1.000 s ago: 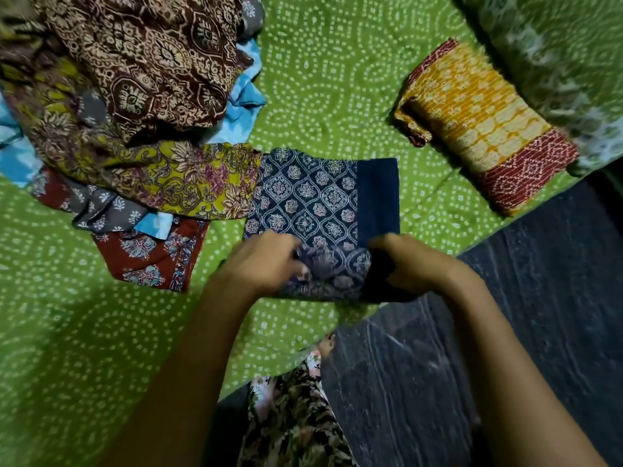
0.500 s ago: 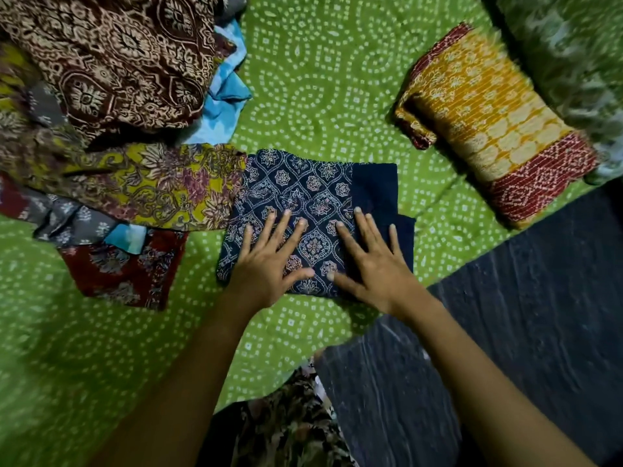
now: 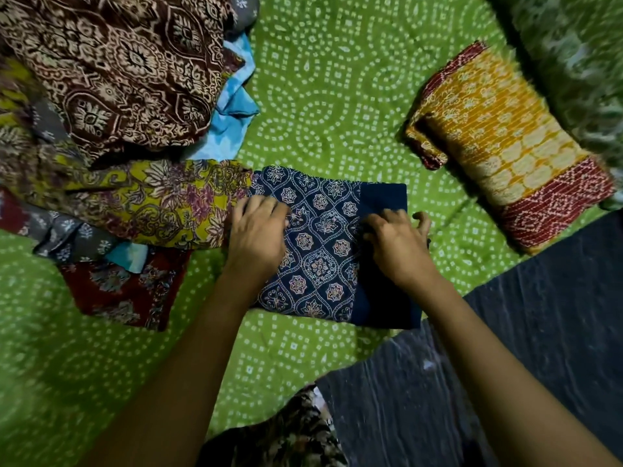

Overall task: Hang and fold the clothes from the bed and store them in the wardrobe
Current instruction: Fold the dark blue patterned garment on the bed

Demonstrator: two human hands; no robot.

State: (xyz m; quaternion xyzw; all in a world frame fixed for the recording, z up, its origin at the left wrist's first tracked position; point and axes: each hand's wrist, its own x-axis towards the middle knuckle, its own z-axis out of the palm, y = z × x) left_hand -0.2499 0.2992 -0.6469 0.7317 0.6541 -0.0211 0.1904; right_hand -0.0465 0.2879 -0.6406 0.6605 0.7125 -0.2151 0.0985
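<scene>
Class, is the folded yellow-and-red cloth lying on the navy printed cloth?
No, the yellow-and-red cloth lies apart on the green bedsheet, right of the navy printed cloth.

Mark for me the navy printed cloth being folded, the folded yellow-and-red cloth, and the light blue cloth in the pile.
navy printed cloth (image 3: 320,251): head view, middle of its printed panel.
folded yellow-and-red cloth (image 3: 499,136): head view, yellow middle section.
light blue cloth (image 3: 232,119): head view, exposed fold.

— In the grip: navy cloth (image 3: 320,264), matt, finely woven?
— Looks so. Left of the left hand (image 3: 258,234): heaped printed cloths (image 3: 135,79), thin, matt, crumpled. Beyond the right hand (image 3: 399,247): yellow-and-red cloth (image 3: 499,139), ribbed with stitching. Under the grip: green sheet (image 3: 337,79), matt. Near the right wrist: dark floor (image 3: 539,332), streaked, faintly glossy.
</scene>
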